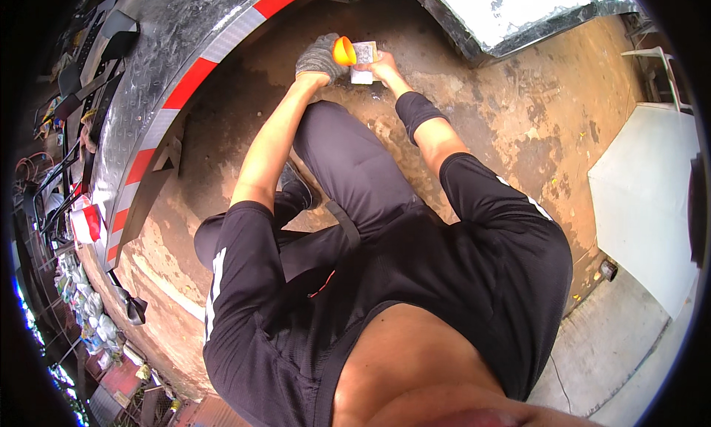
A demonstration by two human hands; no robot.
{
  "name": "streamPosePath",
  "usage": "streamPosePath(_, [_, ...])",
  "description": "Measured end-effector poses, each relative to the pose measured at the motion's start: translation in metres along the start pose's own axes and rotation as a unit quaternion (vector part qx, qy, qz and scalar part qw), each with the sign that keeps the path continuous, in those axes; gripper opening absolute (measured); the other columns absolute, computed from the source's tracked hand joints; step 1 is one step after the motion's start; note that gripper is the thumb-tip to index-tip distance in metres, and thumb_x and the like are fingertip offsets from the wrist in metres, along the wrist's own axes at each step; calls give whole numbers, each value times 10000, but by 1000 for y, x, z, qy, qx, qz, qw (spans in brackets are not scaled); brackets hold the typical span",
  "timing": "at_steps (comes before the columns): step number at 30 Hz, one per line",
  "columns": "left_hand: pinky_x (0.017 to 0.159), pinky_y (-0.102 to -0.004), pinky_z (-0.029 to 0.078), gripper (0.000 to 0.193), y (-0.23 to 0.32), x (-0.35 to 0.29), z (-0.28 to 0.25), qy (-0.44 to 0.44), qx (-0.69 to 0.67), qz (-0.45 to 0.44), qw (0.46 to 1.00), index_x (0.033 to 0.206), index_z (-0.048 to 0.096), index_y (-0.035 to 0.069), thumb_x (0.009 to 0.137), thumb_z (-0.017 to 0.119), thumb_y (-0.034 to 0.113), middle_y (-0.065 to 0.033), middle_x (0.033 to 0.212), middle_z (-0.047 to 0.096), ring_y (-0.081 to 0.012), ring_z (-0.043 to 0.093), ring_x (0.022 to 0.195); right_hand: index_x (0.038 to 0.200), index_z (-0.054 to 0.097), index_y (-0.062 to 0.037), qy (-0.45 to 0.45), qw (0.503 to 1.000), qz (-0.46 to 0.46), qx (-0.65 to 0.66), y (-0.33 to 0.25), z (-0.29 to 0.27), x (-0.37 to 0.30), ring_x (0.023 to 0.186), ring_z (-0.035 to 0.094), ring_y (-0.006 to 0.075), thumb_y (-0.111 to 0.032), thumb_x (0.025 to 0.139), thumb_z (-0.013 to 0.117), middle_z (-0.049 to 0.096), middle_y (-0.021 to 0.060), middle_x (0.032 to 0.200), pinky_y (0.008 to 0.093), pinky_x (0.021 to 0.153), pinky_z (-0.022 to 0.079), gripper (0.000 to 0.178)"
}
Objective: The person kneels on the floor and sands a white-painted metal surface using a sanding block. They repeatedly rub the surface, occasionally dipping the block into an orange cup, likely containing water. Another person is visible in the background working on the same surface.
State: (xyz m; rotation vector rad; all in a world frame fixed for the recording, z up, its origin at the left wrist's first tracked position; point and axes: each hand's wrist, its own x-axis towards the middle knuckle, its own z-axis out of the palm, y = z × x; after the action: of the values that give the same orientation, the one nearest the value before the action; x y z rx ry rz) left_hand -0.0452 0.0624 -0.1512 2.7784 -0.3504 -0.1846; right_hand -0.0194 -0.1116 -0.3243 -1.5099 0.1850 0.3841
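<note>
My left hand (318, 58) wears a grey knitted glove, and its fingers are closed around a small orange cup-shaped piece (344, 51). Right beside it, my bare right hand (381, 65) pinches a flat, whitish rectangular piece (363, 76) with grey markings on its face. The orange piece is at the left edge of the pale one; whether they touch is too small to tell. Both hands are close together, out past my bent knee and over the stained floor. A black band (419, 116) wraps my right forearm.
A dark metal plate (164, 38) with a red-and-white striped edge (190, 84) curves along the left. At the top right juts a white-topped block (541, 12) with dark sides. A pale panel (644, 197) stands at the right. Bagged clutter (85, 301) lies at the far left.
</note>
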Motion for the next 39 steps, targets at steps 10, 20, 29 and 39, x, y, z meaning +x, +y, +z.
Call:
streamPosePath(10, [1010, -445, 477, 722, 18, -3, 3, 39, 98, 0, 994, 1357, 533, 161, 718, 786, 383, -102, 1353, 574, -327, 578, 1203, 1110, 695, 3, 17, 1000, -25, 3, -4, 0, -3, 856, 710, 191, -121, 831, 784, 744, 101, 1000, 350, 778, 550, 318])
streamPosePath(20, [923, -446, 511, 640, 37, 10, -14, 114, 219, 126, 961, 1325, 562, 206, 709, 721, 137, -51, 1302, 589, -284, 582, 1175, 1063, 726, -24, -25, 997, -70, -28, -26, -12, 10, 809, 679, 147, -206, 842, 790, 740, 66, 930, 323, 734, 534, 293])
streamPosePath(29, [950, -437, 521, 826, -5, 17, -4, 123, -158, -48, 979, 1281, 569, 83, 608, 894, 433, -151, 1167, 673, -358, 642, 1077, 1158, 712, -47, 159, 919, -14, -361, 32, -119, -31, 970, 711, 214, -294, 856, 783, 747, 115, 1066, 345, 847, 537, 397])
streamPosePath(39, [928, -349, 534, 726, -2, -7, -15, 119, -331, 19, 936, 1230, 564, 8, 643, 934, 223, -103, 1133, 676, -196, 654, 1028, 1022, 741, 18, 293, 872, 72, -386, 66, -239, -149, 864, 722, 213, -332, 751, 869, 754, 165, 913, 366, 788, 544, 461])
